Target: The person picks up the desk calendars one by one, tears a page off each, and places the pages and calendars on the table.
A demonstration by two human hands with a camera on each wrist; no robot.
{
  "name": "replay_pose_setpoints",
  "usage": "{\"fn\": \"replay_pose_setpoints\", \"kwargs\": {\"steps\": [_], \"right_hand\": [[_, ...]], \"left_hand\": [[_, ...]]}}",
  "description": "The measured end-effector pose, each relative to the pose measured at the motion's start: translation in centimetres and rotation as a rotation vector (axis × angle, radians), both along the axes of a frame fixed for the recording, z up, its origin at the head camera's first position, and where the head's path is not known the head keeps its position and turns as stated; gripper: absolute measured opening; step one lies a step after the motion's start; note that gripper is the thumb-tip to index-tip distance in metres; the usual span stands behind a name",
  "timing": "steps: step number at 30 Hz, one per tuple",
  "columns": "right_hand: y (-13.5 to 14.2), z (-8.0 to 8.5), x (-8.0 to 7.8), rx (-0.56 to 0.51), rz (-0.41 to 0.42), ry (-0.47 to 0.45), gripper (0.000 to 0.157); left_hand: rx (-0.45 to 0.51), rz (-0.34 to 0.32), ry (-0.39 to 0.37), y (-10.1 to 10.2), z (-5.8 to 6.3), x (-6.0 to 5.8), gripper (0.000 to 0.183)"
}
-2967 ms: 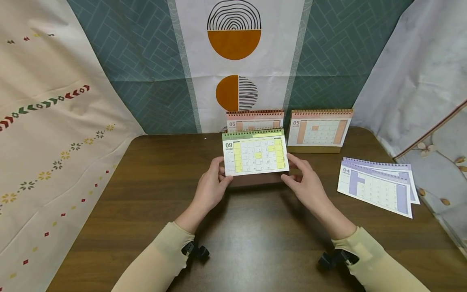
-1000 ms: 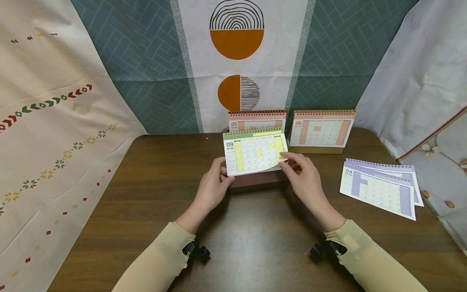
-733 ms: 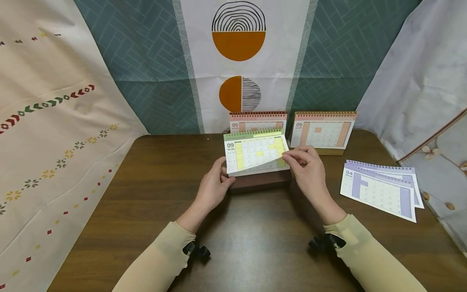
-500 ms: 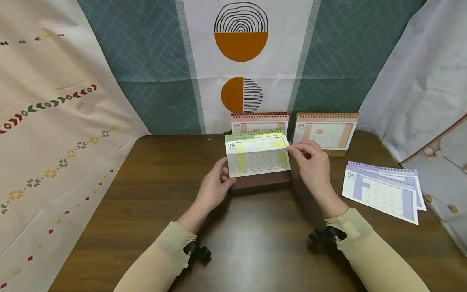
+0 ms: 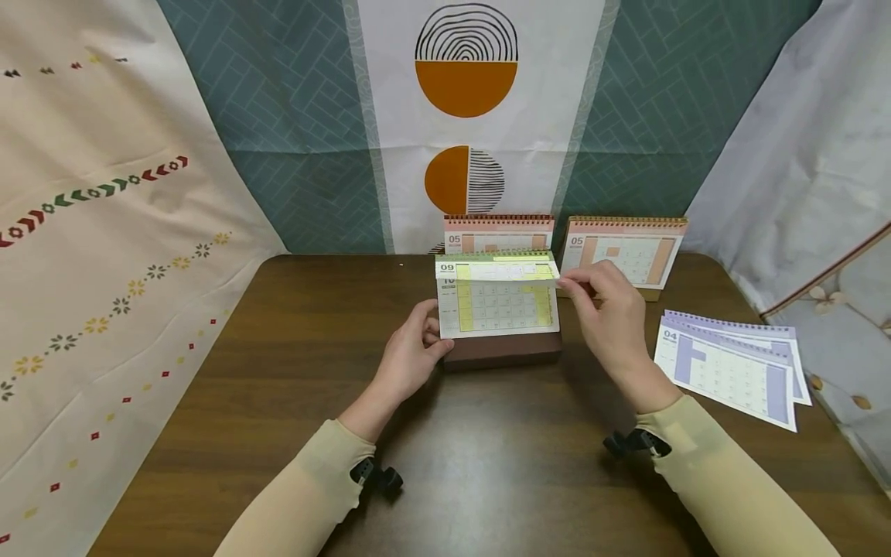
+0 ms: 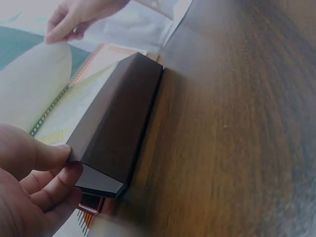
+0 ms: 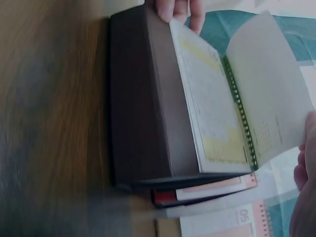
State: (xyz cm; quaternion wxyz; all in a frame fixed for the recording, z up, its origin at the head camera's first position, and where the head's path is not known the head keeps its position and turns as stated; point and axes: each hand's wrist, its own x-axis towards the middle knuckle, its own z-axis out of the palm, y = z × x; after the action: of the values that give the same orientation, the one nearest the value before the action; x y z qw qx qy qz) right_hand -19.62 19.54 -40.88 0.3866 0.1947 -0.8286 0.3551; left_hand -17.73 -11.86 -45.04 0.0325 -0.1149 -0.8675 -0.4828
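A spiral-bound desk calendar [image 5: 501, 309] with green and yellow pages stands on its dark brown base in the middle of the table. My left hand [image 5: 411, 352] holds its left side, thumb on the front of the brown base [image 6: 118, 113] and fingers behind. My right hand [image 5: 612, 325] pinches the right edge of the "09" page [image 7: 266, 84], which is raised and curls up from the green rings [image 7: 239, 108]. Below that lifted page shows another page, with "10" partly covered at its upper left.
Behind stand two pink "05" desk calendars, one partly hidden [image 5: 497, 230] and one at the right [image 5: 623, 251]. Loose purple calendar sheets [image 5: 731, 371] lie overlapping on the wooden table [image 5: 313, 371] at the right. Patterned cloths [image 5: 299, 100] hang around the back and sides.
My right hand has moved from the calendar's right side to its page corner, then lifted the "09" page up and back, uncovering the page below. My left hand keeps its hold.
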Motion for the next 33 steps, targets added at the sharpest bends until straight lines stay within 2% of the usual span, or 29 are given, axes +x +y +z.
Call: {"fn": "replay_pose_setpoints", "kwargs": {"steps": [3, 7, 16, 19, 24, 26, 28, 33], "right_hand": [[0.4, 0.1, -0.2, 0.138, 0.035, 0.147, 0.015], [0.4, 0.1, -0.4, 0.261, 0.071, 0.248, 0.018], [0.4, -0.1, -0.3, 0.323, 0.077, 0.246, 0.020], [0.6, -0.2, -0.3, 0.408, 0.101, 0.265, 0.025], [0.9, -0.5, -0.8, 0.586, 0.192, 0.320, 0.032], [1.1, -0.7, -0.9, 0.625, 0.213, 0.317, 0.035], [1.2, -0.8, -0.9, 0.645, 0.206, 0.304, 0.038], [0.5, -0.9, -0.5, 0.660, 0.131, 0.253, 0.039]], "left_hand": [[0.001, -0.006, 0.009, 0.0, 0.1, 0.1, 0.066], [0.015, -0.018, 0.015, -0.1, 0.2, 0.2, 0.065], [0.023, -0.029, 0.009, 0.0, 0.3, 0.3, 0.064], [0.022, -0.024, -0.005, 0.0, 0.4, 0.2, 0.064], [0.019, -0.021, -0.025, -0.1, 0.6, 0.3, 0.065], [0.024, -0.027, -0.028, -0.1, 0.6, 0.4, 0.065], [0.029, -0.037, -0.029, -0.2, 0.6, 0.4, 0.066], [0.040, -0.047, -0.025, -0.3, 0.5, 0.4, 0.069]]}}
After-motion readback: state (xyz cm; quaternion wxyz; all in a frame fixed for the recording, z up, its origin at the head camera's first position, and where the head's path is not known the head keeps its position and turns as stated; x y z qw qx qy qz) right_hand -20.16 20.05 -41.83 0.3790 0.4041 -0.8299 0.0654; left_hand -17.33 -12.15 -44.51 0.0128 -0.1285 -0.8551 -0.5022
